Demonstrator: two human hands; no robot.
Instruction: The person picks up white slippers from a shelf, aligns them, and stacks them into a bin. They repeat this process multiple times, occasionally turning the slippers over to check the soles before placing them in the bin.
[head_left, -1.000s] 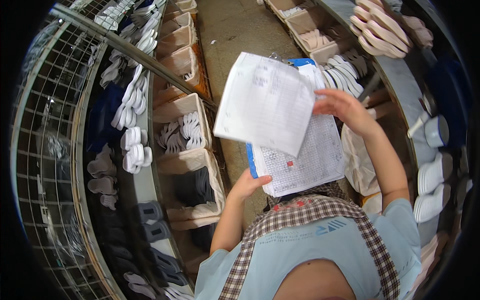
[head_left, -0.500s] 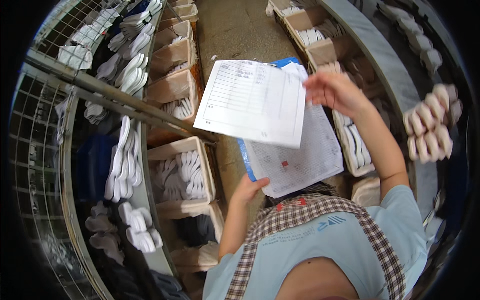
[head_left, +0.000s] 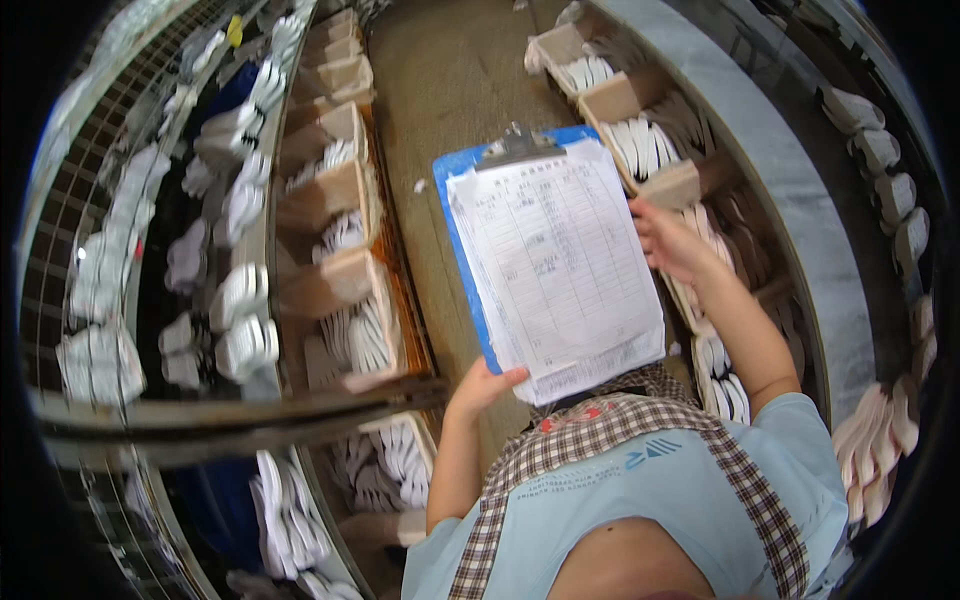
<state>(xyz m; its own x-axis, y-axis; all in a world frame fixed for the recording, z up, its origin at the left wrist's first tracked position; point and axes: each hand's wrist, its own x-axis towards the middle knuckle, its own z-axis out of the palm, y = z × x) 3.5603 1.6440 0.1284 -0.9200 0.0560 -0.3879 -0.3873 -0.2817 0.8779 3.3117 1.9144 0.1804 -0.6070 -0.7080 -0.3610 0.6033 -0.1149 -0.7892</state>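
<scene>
A blue clipboard (head_left: 459,235) with a metal clip (head_left: 517,146) is in front of my body, bearing a stack of papers. Its top sheet (head_left: 560,280) lies flat, printed as a table with handwritten entries. My left hand (head_left: 480,388) grips the lower left corner, thumb on top of the papers and the other fingers hidden beneath. Beside the right edge of the papers is my right hand (head_left: 672,243), its fingers loosely bent and apart. Those fingertips are at the sheet's edge; whether they touch it is hard to see. Nothing shows in that hand.
Cream bins (head_left: 375,300) of insole-shaped pieces line the aisle's left side. More bins (head_left: 668,186) stand along the right. Above them run shelves with stacked white pieces (head_left: 247,345) and pinkish pieces (head_left: 872,452). A metal rail (head_left: 240,415) crosses at the left.
The sheet that was lifted and tilted now lies flat on the clipboard, and the clip shows fully. My right hand has come down slightly beside the papers. The view along the aisle has shifted.
</scene>
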